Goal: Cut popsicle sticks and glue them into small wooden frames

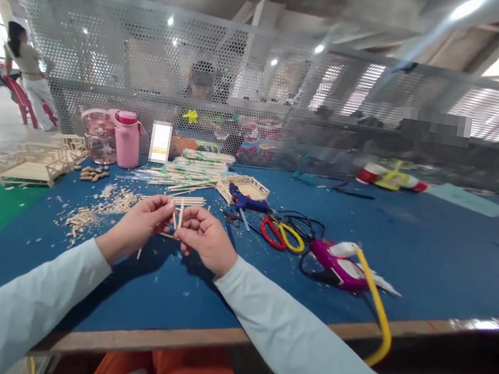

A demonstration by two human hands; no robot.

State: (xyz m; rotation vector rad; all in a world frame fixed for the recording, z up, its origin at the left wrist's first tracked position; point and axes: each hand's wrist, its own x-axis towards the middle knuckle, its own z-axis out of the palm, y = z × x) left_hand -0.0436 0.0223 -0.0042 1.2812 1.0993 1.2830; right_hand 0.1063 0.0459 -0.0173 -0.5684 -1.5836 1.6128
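Note:
Above the blue tabletop, my left hand and my right hand meet close together, fingers pinched. Between them stand thin wooden sticks, one gripped by each hand, nearly upright and side by side. More pale stick ends show below the hands, but how they join is hidden by my fingers. Just behind lie loose wooden sticks. To the left is a scatter of small cut stick pieces. A stick-built tray sits behind my right hand, with a blue glue gun at its front edge.
Scissors with red and yellow handles lie right of my hands, beside a purple-and-white tool with a yellow hose. At the back are a pink bottle, bundled sticks, peanuts and a stick-built frame. A perforated metal screen rises behind.

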